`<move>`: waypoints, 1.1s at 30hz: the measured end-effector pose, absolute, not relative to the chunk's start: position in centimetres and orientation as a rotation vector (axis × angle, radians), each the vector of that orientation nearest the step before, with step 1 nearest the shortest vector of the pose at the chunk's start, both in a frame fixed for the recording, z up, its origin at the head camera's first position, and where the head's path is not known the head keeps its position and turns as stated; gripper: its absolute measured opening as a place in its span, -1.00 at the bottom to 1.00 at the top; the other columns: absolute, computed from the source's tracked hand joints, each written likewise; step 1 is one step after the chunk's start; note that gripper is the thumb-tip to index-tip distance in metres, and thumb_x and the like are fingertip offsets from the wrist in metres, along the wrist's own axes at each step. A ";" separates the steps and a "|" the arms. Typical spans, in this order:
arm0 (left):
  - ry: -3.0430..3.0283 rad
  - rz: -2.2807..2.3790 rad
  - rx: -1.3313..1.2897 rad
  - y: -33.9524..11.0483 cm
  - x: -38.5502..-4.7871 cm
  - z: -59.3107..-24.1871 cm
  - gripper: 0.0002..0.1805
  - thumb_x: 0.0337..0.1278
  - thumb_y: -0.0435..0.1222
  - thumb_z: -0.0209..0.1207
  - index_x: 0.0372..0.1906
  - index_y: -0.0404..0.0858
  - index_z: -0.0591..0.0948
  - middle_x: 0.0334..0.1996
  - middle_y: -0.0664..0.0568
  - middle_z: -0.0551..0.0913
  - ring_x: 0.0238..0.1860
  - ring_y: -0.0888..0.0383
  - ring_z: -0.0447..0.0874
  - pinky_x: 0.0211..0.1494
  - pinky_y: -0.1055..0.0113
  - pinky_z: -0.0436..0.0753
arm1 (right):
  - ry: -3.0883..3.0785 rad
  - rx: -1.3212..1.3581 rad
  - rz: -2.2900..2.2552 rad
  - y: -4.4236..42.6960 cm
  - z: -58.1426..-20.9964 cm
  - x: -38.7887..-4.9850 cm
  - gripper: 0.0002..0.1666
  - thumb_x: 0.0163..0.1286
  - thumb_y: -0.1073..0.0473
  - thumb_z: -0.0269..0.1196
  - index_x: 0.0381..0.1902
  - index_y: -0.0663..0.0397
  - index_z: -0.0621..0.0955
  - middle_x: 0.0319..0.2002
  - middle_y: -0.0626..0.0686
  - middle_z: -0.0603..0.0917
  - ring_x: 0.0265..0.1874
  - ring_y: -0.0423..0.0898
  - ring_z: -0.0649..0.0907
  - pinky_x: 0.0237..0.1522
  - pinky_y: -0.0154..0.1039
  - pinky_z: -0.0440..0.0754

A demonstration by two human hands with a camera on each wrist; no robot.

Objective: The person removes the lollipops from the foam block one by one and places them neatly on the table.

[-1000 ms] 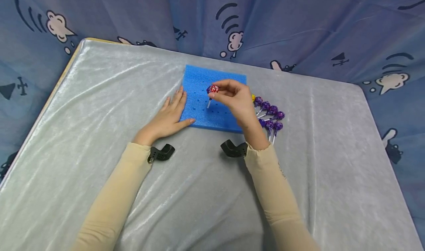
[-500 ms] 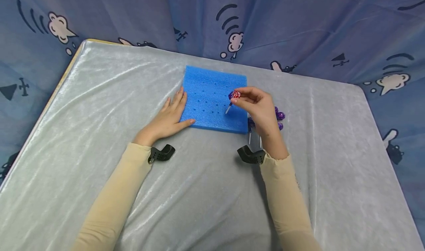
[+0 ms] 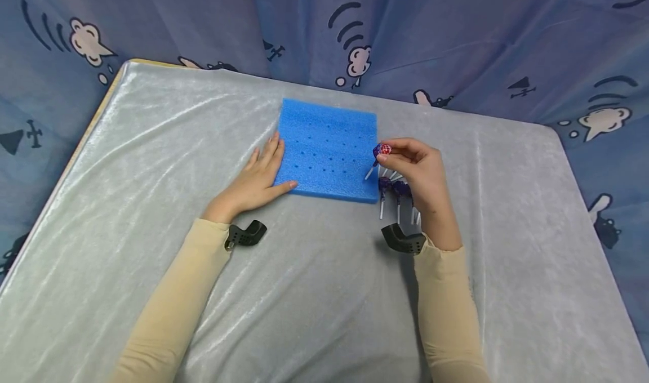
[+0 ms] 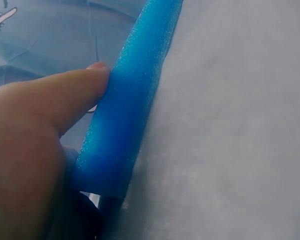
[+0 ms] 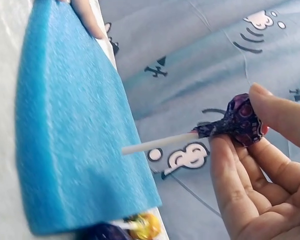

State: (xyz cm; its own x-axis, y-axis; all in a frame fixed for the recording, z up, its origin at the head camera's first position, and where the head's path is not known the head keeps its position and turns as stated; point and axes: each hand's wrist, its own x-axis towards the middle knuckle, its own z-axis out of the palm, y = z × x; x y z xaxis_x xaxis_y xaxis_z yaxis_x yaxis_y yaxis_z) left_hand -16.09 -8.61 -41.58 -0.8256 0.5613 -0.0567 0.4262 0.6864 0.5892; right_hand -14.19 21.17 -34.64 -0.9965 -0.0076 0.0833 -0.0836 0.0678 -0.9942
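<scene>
A blue foam board dotted with small holes lies on the cloth-covered table. My left hand rests on the board's left edge, fingers spread and thumb at the near corner; the left wrist view shows the thumb against the foam. Between thumb and fingers, my right hand pinches a lollipop by its purple-and-red wrapped head. Its white stick points down and left, over the board's right edge in the head view. Several purple lollipops lie right of the board, partly hidden by the right hand.
A yellow-wrapped lollipop shows beside the foam's edge in the right wrist view. Grey velvety cloth covers the table. A blue patterned curtain hangs behind it.
My right hand has moved right with the lollipop, from above the middle of the board to its right edge beside the other lollipops. My left hand has stayed in place.
</scene>
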 end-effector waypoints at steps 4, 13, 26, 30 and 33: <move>2.668 0.851 0.791 -8.7 -16.1 -41.8 -0.05 0.35 0.07 -0.06 0.45 -0.37 -0.30 0.46 -0.13 -0.51 0.45 0.05 -0.55 0.43 0.14 -0.45 | -2.229 0.090 2.124 22.0 -34.5 -14.1 -0.78 0.12 0.49 0.32 -0.29 0.16 0.72 -0.42 -0.04 0.70 -0.45 -0.20 0.65 -0.34 -0.39 0.61; 2.671 0.849 0.790 -8.7 -16.1 -41.9 -0.04 0.34 0.09 -0.06 0.46 -0.36 -0.30 0.46 -0.10 -0.52 0.45 0.07 -0.56 0.43 0.14 -0.45 | -2.240 0.059 2.109 23.4 -34.0 -13.9 -0.75 0.13 0.52 0.29 -0.32 0.11 0.72 -0.45 -0.05 0.69 -0.47 -0.22 0.65 -0.36 -0.39 0.63; 2.669 0.849 0.790 -8.5 -16.1 -41.9 -0.04 0.33 0.09 -0.06 0.46 -0.35 -0.31 0.46 -0.09 -0.52 0.45 0.10 -0.57 0.43 0.15 -0.46 | -2.355 0.006 2.160 27.0 -33.2 -13.1 -0.82 0.19 0.45 0.29 -0.28 0.15 0.70 -0.40 -0.04 0.71 -0.44 -0.21 0.69 -0.31 -0.41 0.64; 2.667 0.846 0.784 -8.6 -16.1 -41.9 -0.04 0.33 0.09 -0.06 0.46 -0.35 -0.31 0.46 -0.08 -0.53 0.45 0.09 -0.57 0.43 0.15 -0.46 | -2.367 -0.039 2.205 28.4 -33.2 -12.9 -0.82 0.20 0.47 0.27 -0.29 0.17 0.71 -0.37 -0.03 0.72 -0.42 -0.21 0.70 -0.31 -0.39 0.65; 2.669 0.843 0.781 -8.6 -16.0 -41.8 -0.04 0.34 0.08 -0.05 0.46 -0.36 -0.30 0.46 -0.09 -0.52 0.45 0.07 -0.56 0.43 0.14 -0.45 | -2.370 -0.104 2.228 29.1 -33.1 -12.7 -0.82 0.20 0.48 0.25 -0.31 0.17 0.71 -0.36 -0.02 0.72 -0.39 -0.21 0.70 -0.30 -0.39 0.65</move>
